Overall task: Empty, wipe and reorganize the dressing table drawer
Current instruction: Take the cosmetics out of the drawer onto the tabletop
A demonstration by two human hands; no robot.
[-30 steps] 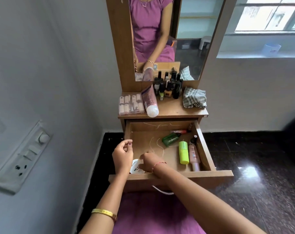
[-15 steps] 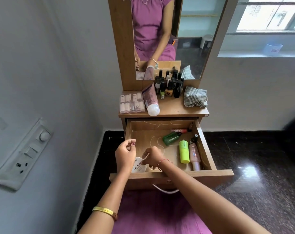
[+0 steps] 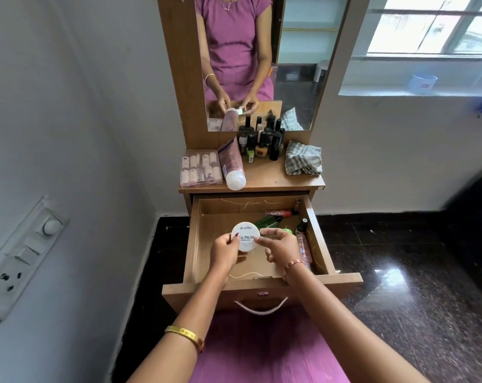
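Drawer (image 3: 262, 288): pale wood laminate, pulled fully open, white loop handle on its front edge. Emptying step in hand, by appearance partly done.

Left hand (image 3: 224, 251) and right hand (image 3: 278, 246): raised over the drawer's middle, fingertips of both pinching the rim of a round white tub (image 3: 245, 236), flat printed lid facing up, hard smooth plastic. The tub is clear of the drawer floor. Next move probably calls for carrying it up to the table (image 3: 275, 178) and setting it on the bare patch near the front edge.

Along the drawer's right wall: pink tube (image 3: 304, 248), partly behind the right wrist; dark-capped small bottle (image 3: 302, 226); green glossy bottle (image 3: 267, 221) lying on its side; slim red item (image 3: 278, 213) at the back. Thin pale threads lie on the floor.

Table: clear compartment box (image 3: 200, 170) at the left edge; pink tube with white cap (image 3: 232, 167) lying beside it; cluster of upright small bottles (image 3: 262, 142) against the mirror; crumpled checked cloth (image 3: 303, 161), soft woven, at the right edge, likely for wiping.
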